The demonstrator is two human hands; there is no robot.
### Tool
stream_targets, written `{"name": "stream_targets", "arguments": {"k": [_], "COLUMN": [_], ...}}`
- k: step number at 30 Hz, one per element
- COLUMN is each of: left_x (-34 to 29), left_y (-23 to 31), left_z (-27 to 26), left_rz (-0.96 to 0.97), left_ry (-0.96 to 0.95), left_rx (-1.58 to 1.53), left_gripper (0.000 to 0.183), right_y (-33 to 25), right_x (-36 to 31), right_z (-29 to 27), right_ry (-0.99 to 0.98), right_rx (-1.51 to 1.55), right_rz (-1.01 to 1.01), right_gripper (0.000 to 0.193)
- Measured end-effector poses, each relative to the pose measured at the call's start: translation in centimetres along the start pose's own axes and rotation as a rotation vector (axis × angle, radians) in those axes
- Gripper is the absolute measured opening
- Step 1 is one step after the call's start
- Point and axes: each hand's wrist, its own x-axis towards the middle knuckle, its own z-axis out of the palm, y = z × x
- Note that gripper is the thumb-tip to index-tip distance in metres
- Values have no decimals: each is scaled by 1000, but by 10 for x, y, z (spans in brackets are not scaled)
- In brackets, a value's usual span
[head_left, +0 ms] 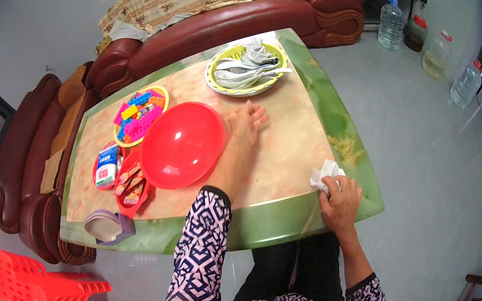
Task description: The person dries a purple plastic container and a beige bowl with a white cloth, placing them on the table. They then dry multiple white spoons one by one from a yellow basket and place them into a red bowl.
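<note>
My left hand reaches over the middle of the table, its fingers partly stretched out with nothing visible in them. Its wrist lies along the right side of a large red plastic bowl; whether they touch is unclear. At the near right corner, my right hand is closed on a crumpled white tissue resting on the tabletop. Beyond my left hand stands a yellow-green patterned basin holding several white spoons and a crumpled white cloth.
On the table's left are a yellow-rimmed bowl of toy bricks, a red dish of snack packets, a blue-and-white package and a purple-grey box. Sofas, stacked red stools and large bottles surround it.
</note>
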Motion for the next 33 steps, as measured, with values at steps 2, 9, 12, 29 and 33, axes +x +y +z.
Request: {"name": "stream_targets", "arguments": {"k": [2, 9, 12, 29, 33], "left_x": [29, 64, 61, -92, -144], "left_y": [0, -4, -5, -26, -24], "left_z": [16, 48, 58, 3, -15], "left_rz": [-6, 28, 97, -206, -235], "left_ry": [19, 145, 173, -18, -89], "left_rx": [-65, 20, -36, 8, 67], "left_gripper": [41, 43, 41, 38, 36], "right_y": [1, 3, 6, 16, 25], "right_x": [0, 2, 2, -4, -2], "right_z": [-2, -10, -10, -19, -26], "right_ry": [0, -2, -17, 405, 399], "right_rx": [24, 45, 42, 959, 923], "right_rz": [1, 25, 44, 567, 598], "right_gripper": [35, 34, 37, 25, 27]}}
